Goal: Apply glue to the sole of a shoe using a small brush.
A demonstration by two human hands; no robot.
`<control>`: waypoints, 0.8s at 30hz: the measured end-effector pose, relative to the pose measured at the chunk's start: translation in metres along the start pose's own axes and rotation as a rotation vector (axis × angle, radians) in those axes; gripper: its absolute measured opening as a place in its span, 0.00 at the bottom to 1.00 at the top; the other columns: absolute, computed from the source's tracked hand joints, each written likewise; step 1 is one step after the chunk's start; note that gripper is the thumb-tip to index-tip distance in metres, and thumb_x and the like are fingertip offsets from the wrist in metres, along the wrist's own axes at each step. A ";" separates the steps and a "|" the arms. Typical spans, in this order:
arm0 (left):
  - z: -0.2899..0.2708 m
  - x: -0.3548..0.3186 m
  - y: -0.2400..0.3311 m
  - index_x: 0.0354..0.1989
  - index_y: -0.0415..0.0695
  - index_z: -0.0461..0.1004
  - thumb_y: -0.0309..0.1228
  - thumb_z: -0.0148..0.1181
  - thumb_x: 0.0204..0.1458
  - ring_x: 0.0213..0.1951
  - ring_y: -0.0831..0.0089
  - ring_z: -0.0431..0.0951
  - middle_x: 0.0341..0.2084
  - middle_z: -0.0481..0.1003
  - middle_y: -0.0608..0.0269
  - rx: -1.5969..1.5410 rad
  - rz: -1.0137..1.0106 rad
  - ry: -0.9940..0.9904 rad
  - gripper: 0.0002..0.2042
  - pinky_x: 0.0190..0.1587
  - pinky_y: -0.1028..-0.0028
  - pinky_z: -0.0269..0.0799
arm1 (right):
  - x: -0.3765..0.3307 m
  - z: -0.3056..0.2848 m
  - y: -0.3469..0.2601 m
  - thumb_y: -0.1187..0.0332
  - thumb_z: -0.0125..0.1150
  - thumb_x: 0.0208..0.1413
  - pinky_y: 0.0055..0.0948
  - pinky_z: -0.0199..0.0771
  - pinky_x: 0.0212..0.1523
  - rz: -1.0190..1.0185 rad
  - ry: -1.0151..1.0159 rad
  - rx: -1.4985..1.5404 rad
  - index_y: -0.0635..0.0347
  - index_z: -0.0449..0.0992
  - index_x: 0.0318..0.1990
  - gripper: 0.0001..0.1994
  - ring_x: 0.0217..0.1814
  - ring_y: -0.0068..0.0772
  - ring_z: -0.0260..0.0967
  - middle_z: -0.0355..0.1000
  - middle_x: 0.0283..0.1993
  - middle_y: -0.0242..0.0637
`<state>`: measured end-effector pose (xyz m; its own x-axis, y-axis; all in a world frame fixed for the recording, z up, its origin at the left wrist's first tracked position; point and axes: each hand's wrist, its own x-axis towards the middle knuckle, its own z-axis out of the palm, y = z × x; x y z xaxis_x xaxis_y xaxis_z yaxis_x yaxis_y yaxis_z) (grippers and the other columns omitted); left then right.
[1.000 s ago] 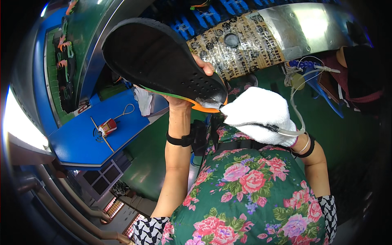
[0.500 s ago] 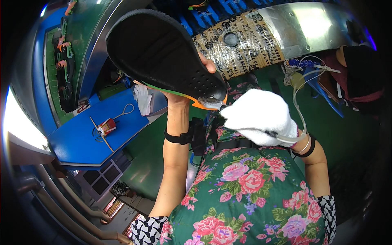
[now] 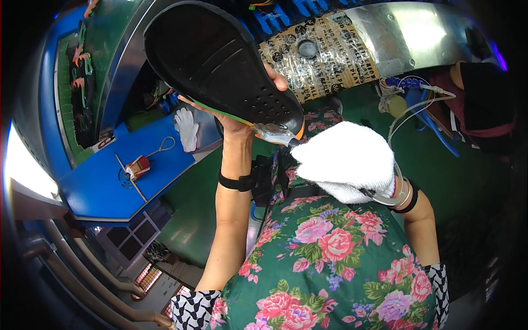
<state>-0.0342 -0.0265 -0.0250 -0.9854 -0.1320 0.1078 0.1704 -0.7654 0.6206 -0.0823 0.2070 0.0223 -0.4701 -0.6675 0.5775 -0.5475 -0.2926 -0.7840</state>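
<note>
My left hand [image 3: 234, 124] grips a black insole [image 3: 203, 60] from beneath and along its sides, fingertips showing at its right edge. The insole tilts up with its broad end at the far left. Small holes dot its narrow end, where a green and orange rim shows. My right hand [image 3: 349, 162], in a white knit glove, is closed around a brush-like applicator [image 3: 272, 133]. The applicator's pale, translucent tip touches the rim near the narrow end. From the glove's cuff a clear hose [image 3: 405, 118] runs up to the right. Glove and fist hide the applicator's handle.
Ahead lies a metal surface [image 3: 363, 38] with a taped cardboard sheet [image 3: 324, 60] and a round dark dish [image 3: 307, 49]. On the left, a blue table [image 3: 99, 181] holds a white glove [image 3: 187, 129] and a red container [image 3: 137, 167] with a stick. More orange-green pieces [image 3: 82, 82] lie far left.
The applicator and gloved right hand have shifted slightly left along the insole's rim. The insole has risen a little in view.
</note>
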 end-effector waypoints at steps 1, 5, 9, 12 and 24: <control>-0.001 0.000 0.000 0.50 0.27 0.69 0.67 0.62 0.50 0.43 0.58 0.79 0.41 0.75 0.50 -0.001 0.001 0.001 0.45 0.53 0.59 0.73 | -0.003 -0.001 0.002 0.78 0.72 0.44 0.34 0.82 0.40 0.000 -0.002 0.001 0.55 0.84 0.45 0.17 0.41 0.41 0.81 0.83 0.45 0.38; -0.002 0.002 -0.001 0.51 0.27 0.70 0.68 0.62 0.50 0.43 0.59 0.79 0.42 0.75 0.52 0.011 -0.024 -0.045 0.45 0.53 0.59 0.73 | -0.012 0.006 0.006 0.78 0.70 0.46 0.35 0.82 0.41 0.003 -0.034 0.028 0.56 0.84 0.46 0.16 0.42 0.41 0.81 0.82 0.47 0.39; 0.002 -0.001 -0.001 0.50 0.27 0.70 0.70 0.61 0.49 0.43 0.60 0.79 0.42 0.75 0.52 -0.012 -0.019 -0.006 0.46 0.53 0.59 0.73 | -0.004 0.012 -0.002 0.78 0.69 0.48 0.36 0.82 0.42 -0.018 -0.035 0.046 0.56 0.83 0.47 0.16 0.43 0.41 0.81 0.82 0.47 0.38; -0.004 0.000 -0.002 0.50 0.28 0.70 0.72 0.60 0.48 0.43 0.60 0.79 0.42 0.75 0.52 -0.018 -0.015 -0.045 0.48 0.52 0.60 0.73 | -0.005 0.008 -0.002 0.77 0.69 0.48 0.36 0.82 0.43 -0.016 -0.042 0.011 0.55 0.83 0.47 0.16 0.43 0.41 0.81 0.82 0.48 0.37; 0.000 0.000 0.004 0.49 0.28 0.73 0.63 0.61 0.54 0.41 0.57 0.80 0.40 0.77 0.51 -0.029 -0.011 -0.053 0.40 0.52 0.56 0.75 | -0.007 0.005 0.002 0.77 0.70 0.48 0.34 0.81 0.43 0.018 -0.049 0.026 0.53 0.85 0.46 0.16 0.43 0.39 0.81 0.83 0.46 0.36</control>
<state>-0.0330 -0.0299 -0.0226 -0.9856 -0.0903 0.1430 0.1588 -0.7846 0.5993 -0.0766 0.2080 0.0160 -0.4451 -0.7051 0.5519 -0.5211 -0.2973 -0.8000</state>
